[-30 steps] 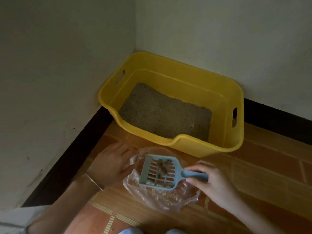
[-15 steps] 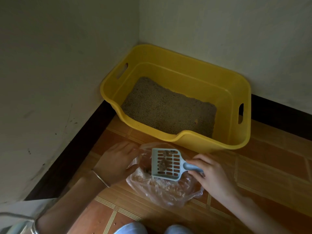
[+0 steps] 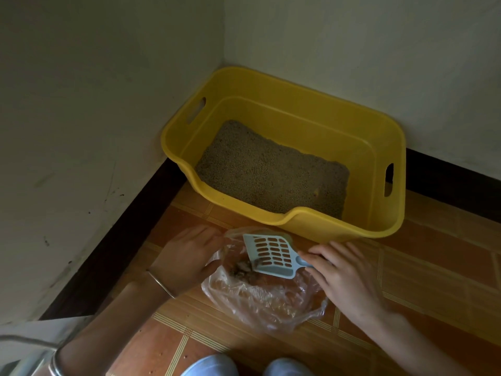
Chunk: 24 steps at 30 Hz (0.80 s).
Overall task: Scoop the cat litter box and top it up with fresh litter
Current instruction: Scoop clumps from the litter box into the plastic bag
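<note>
The yellow box [image 3: 303, 120] sits on the floor in the corner where two walls meet. It looks like hard plastic, and with the gray litter [image 3: 271, 169] spread flat inside it would likely feel heavy; the hole handles on its two short ends are the best spots to grab. The clear bag [image 3: 260, 299] lies on the floor just in front of the box. It is thin, soft and crinkly, so it would flop shut and could tear if pulled hard. The left hand [image 3: 187, 256] pinches its edge to hold the mouth open. The blue scoop [image 3: 271, 256] is light and stiff, full of slots, and tipped down over the bag. The right hand [image 3: 341, 270] grips its short handle, which is the right place to hold. Brown clumps [image 3: 244, 267] slide off the low edge into the bag; they look crumbly.
</note>
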Each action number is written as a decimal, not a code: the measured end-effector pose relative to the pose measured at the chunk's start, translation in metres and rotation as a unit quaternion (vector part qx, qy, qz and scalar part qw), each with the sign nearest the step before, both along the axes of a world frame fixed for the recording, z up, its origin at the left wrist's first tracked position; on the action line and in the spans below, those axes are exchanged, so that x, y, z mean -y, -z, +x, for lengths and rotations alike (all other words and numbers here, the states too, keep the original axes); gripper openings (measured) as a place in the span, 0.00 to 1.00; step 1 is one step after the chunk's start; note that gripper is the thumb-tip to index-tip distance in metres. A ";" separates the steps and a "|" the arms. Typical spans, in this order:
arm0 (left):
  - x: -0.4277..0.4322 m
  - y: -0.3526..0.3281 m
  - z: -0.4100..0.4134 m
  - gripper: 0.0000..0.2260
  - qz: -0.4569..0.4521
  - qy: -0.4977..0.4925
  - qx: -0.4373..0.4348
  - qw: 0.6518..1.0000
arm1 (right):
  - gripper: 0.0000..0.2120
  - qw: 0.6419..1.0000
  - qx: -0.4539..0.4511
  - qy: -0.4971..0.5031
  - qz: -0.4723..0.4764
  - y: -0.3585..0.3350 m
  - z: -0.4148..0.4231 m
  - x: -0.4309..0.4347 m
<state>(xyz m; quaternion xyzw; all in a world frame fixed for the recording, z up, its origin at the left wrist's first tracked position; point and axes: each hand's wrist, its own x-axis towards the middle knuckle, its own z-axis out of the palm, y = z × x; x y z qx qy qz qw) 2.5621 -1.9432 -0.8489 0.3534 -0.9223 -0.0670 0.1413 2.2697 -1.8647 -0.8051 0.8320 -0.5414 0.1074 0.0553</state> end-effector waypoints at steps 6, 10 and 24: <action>0.000 -0.002 0.000 0.28 0.002 0.002 0.001 1.000 | 0.17 0.999 -0.007 -0.028 -0.032 0.005 -0.002 -0.001; 0.001 -0.003 0.001 0.27 0.013 0.003 0.002 1.000 | 0.17 0.999 -0.008 -0.030 -0.027 0.006 -0.003 0.000; 0.036 -0.064 0.010 0.13 -0.043 -0.027 -0.020 0.998 | 0.10 0.991 0.061 0.006 -0.121 -0.093 -0.008 0.019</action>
